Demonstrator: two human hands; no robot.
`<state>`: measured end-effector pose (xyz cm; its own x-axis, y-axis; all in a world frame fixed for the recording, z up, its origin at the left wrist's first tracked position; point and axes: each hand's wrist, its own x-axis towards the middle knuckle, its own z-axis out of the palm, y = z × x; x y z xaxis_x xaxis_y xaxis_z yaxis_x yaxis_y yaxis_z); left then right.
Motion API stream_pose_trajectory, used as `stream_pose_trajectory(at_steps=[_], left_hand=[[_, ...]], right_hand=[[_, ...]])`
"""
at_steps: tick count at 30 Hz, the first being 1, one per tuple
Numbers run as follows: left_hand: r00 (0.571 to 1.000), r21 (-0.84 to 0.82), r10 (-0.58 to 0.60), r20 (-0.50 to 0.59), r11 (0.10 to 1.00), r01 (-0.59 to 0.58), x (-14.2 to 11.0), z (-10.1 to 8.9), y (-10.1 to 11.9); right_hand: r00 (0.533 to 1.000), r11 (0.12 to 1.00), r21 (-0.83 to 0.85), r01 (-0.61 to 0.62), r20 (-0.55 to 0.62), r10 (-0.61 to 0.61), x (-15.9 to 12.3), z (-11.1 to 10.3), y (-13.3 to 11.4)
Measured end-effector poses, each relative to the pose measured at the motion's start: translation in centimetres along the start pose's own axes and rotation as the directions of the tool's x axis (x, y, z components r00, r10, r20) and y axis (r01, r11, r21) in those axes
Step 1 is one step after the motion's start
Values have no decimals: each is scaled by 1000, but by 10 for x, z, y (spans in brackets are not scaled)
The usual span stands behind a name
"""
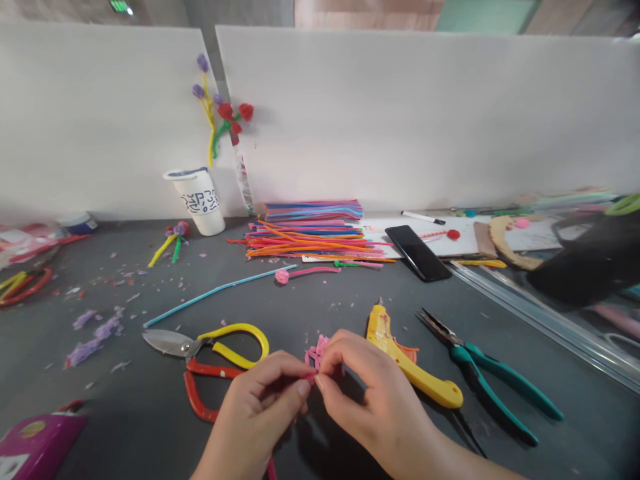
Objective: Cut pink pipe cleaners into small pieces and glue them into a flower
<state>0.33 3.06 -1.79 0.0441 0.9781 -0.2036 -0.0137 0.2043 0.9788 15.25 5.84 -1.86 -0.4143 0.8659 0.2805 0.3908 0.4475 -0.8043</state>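
Observation:
My left hand (270,400) and my right hand (365,393) meet at the front middle of the table, thumbs and forefingers pinched together. Between their fingertips is a small piece of pink pipe cleaner (311,378), mostly covered by the fingers. A pink strand shows below my left hand, but I cannot tell whether it joins this piece. Just behind the fingertips lies a little heap of short pink pipe cleaner pieces (316,349). Red-and-yellow-handled scissors (200,353) lie open left of my left hand. Right of my right hand are a yellow glue gun (410,363) and teal-handled needle-nose pliers (480,367).
Behind lies a stack of coloured pipe cleaners (310,233), with a black phone (419,253) to its right. A white cup (197,200) stands left, before a white partition (400,120). A blue pipe cleaner (220,290) and purple scraps (95,339) lie at left; a purple object (43,443) is nearer.

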Motion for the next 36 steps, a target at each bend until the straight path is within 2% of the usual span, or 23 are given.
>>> stream_pose_trajectory(at_steps=[3, 7, 9, 11, 13, 15, 16, 18, 20, 22, 26, 30, 33, 36], left_hand=[[1000, -27, -30, 5, 999, 30, 1, 0, -1], [988, -123, -153, -7, 981, 151, 6, -4, -2], [980, -201, -196, -15, 961, 189, 9, -7, -2], [976, -284, -217, -7, 937, 206, 11, -10, -1], [975, -348, -223, 22, 912, 217, 12, -12, -1], [971, -392, -231, 56, 890, 234, 12, -13, 0], [969, -408, -237, 70, 880, 245, 11, -13, 1], [964, -433, -246, 95, 862, 263, 10, -14, 2], [963, -453, -248, 106, 850, 269, 10, -14, 3], [965, -476, -240, 107, 840, 261, 11, -15, 2], [967, -515, -230, 112, 818, 255, 14, -20, 0], [973, -521, -213, 89, 823, 228, 14, -23, 0], [972, -520, -214, 98, 822, 233, 14, -24, 2], [960, -534, -247, 135, 798, 280, 15, -24, 1]], right_hand=[[1000, 1000, 21, 0, 9, 0, 0, -2, -1], [1000, 999, 48, 16, -16, -16, 6, -12, 0], [999, 999, -26, 33, -26, -33, 11, -17, 2], [996, 981, -178, 82, 40, -76, 15, -21, 4], [979, 909, -377, 176, 168, -120, 18, -23, 6], [961, 778, -580, 242, 254, -110, 19, -28, 8], [963, 704, -669, 238, 255, -83, 18, -31, 9], [982, 570, -807, 155, 187, -2, 15, -42, 13], [989, 484, -873, 56, 114, 90, 11, -56, 19], [978, 437, -899, 5, 94, 184, 8, -69, 25], [911, 474, -880, -10, 187, 368, 4, -81, 30], [851, 499, -867, -7, 257, 458, -1, -78, 32], [853, 486, -874, -24, 236, 465, -3, -73, 38], [879, 562, -826, -54, 227, 419, 2, -71, 35]])
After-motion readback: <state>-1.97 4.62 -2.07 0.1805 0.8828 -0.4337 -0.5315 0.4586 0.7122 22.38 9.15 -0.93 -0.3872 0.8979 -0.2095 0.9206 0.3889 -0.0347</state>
